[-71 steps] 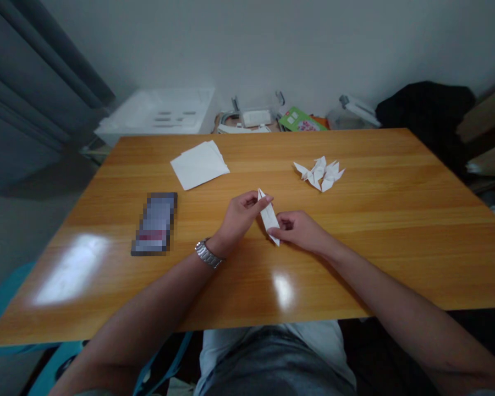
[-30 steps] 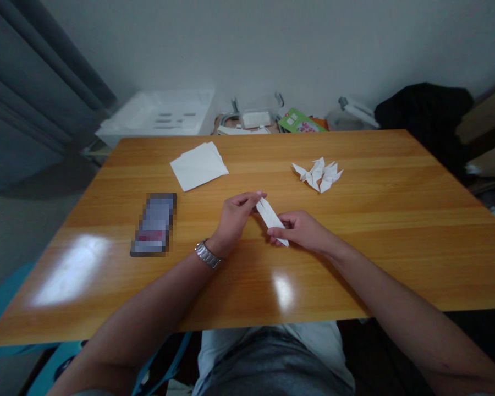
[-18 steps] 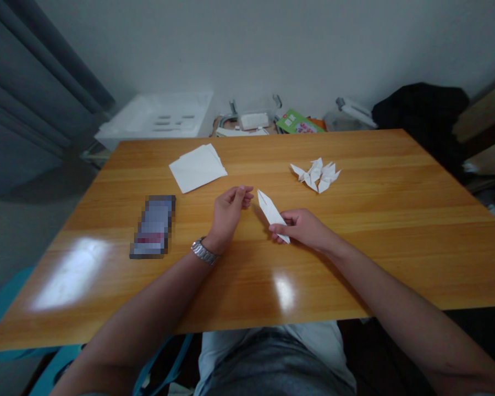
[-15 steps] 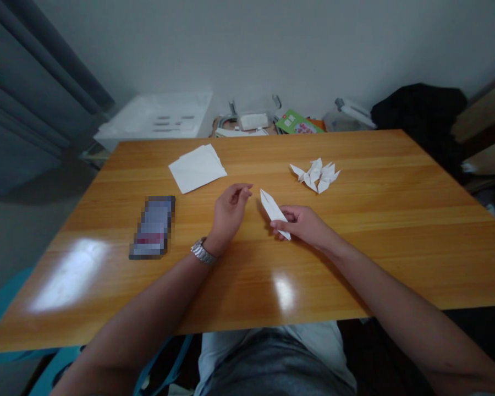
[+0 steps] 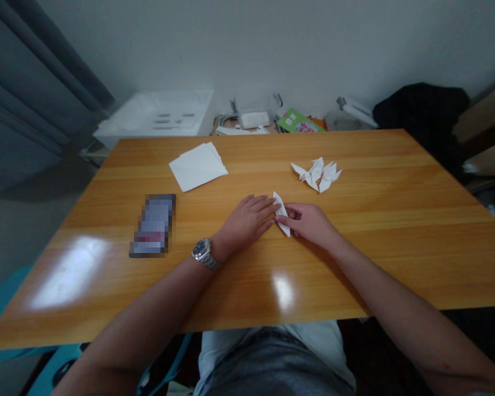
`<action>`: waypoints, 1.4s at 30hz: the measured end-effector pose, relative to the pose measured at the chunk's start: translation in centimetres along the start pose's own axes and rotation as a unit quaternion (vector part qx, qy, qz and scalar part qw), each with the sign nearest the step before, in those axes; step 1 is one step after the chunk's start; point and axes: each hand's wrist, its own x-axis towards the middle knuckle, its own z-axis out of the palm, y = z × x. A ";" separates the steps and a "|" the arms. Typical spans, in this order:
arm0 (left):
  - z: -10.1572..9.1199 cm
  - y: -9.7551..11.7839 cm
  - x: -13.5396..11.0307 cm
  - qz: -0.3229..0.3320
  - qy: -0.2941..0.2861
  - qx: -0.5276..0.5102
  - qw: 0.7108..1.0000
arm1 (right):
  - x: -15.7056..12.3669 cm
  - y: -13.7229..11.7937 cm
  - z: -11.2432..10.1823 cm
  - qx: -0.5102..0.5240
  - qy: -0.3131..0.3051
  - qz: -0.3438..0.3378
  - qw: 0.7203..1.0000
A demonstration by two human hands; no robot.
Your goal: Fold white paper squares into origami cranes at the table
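A narrow piece of folded white paper (image 5: 281,212) stands at a slant near the middle of the wooden table (image 5: 355,247). My right hand (image 5: 311,223) pinches its right side and lower part between thumb and fingers. From the left, my left hand (image 5: 247,223) reaches over palm down, fingers stretched out and slightly apart. Its fingertips touch the paper's left side; the thumb tip lies close to the right thumb. Beyond the right hand lie several folded white paper cranes (image 5: 317,174), bunched together. White paper sheets (image 5: 198,166) lie stacked loosely at the back left.
A phone (image 5: 153,225) with a blurred screen lies left of my left hand. Behind the table's far edge are a white tray-like box (image 5: 160,115), a green booklet (image 5: 299,121) and a dark bundle (image 5: 421,115). A grey curtain (image 5: 25,99) hangs at the left.
My left hand has moved right, uncurled and turned palm down, bringing its fingertips onto the folded paper. The paper is now more upright, still in my right hand.
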 end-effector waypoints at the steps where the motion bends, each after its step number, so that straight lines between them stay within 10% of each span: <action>1: 0.1 0.0 -0.1 -0.001 -0.014 0.005 1.000 | -0.1 -0.2 -0.1 -0.029 0.008 -0.010 1.000; 15: 0.1 0.2 -0.1 0.000 -0.034 0.025 0.999 | 0.8 1.6 -1.1 -0.219 0.078 -0.177 0.956; 42: -0.5 -0.5 -1.6 0.070 -0.093 0.032 0.993 | 1.7 3.0 -1.0 -0.244 0.073 -0.195 0.947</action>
